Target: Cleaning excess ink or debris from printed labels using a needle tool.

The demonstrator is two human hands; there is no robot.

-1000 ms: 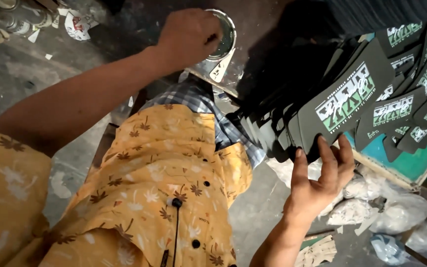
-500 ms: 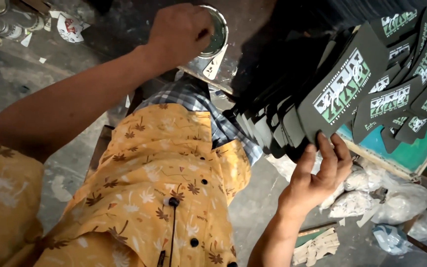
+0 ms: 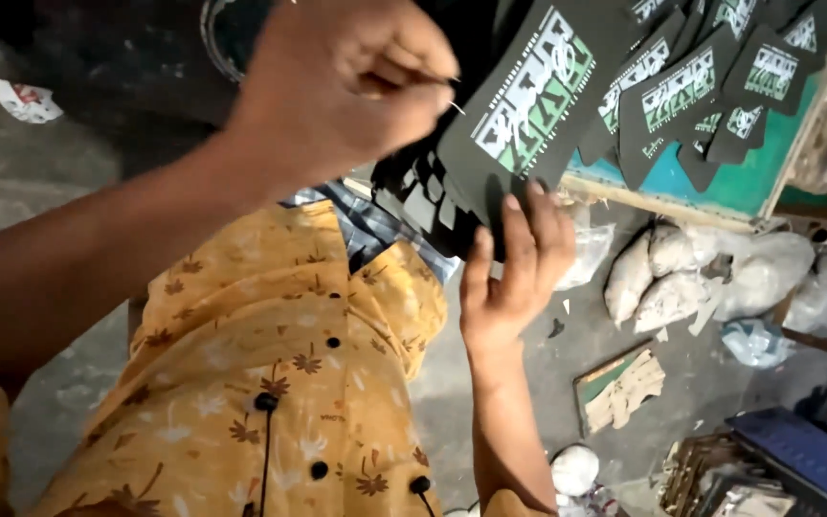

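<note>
A teal-topped wooden-framed work board (image 3: 720, 187) carries a fanned row of black cut-out pieces printed in white and green (image 3: 681, 91), overlapping one another across its surface. Below it, the grey concrete floor (image 3: 567, 373) bears lumpy white plastic sacks (image 3: 691, 273), a small board with pale scraps (image 3: 621, 388), and a crumpled paper scrap (image 3: 21, 101).

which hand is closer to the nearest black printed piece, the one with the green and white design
Right. The right hand grips the lower edge of the black printed piece from below; the left hand, closed in a fist, sits just beside its left edge.
</note>
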